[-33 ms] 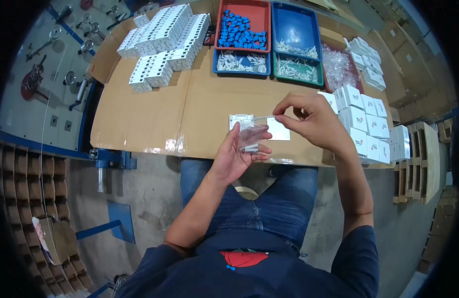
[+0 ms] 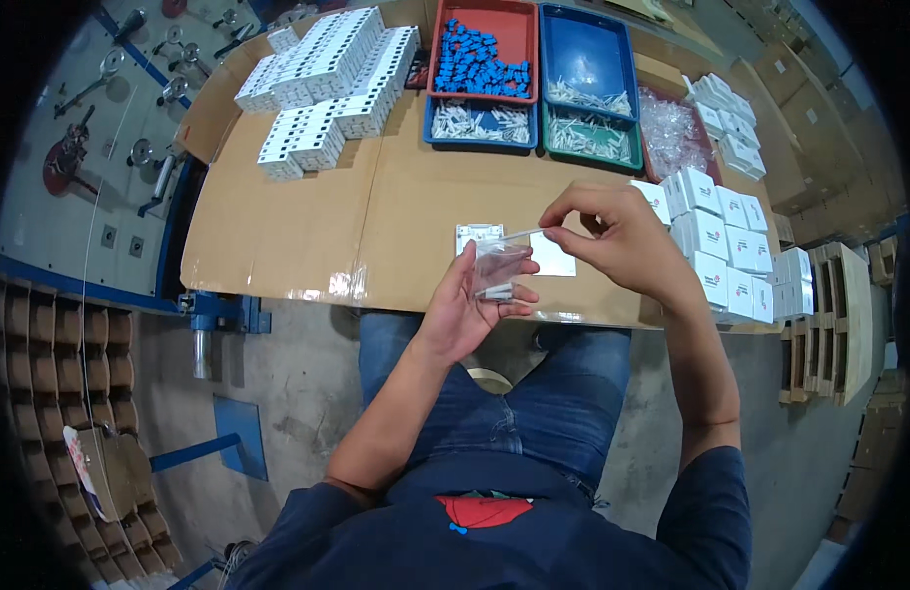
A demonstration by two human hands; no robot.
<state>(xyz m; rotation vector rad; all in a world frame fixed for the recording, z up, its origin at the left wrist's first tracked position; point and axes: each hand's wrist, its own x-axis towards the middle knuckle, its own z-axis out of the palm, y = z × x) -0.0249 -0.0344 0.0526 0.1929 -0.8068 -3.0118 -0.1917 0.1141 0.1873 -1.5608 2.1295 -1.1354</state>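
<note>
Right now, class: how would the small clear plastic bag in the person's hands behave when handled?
The clear plastic bag is probably floppy: its film looks thin and crumpled between the left hand and right hand. It is likely light, needing only fingertips, and perhaps slippery, being glossy.

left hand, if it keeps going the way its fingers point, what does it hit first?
Past the clear plastic bag it holds, the left hand points up and away across the cardboard-covered table. First in that line looks like the small white card lying flat there; depth is unclear.
</note>
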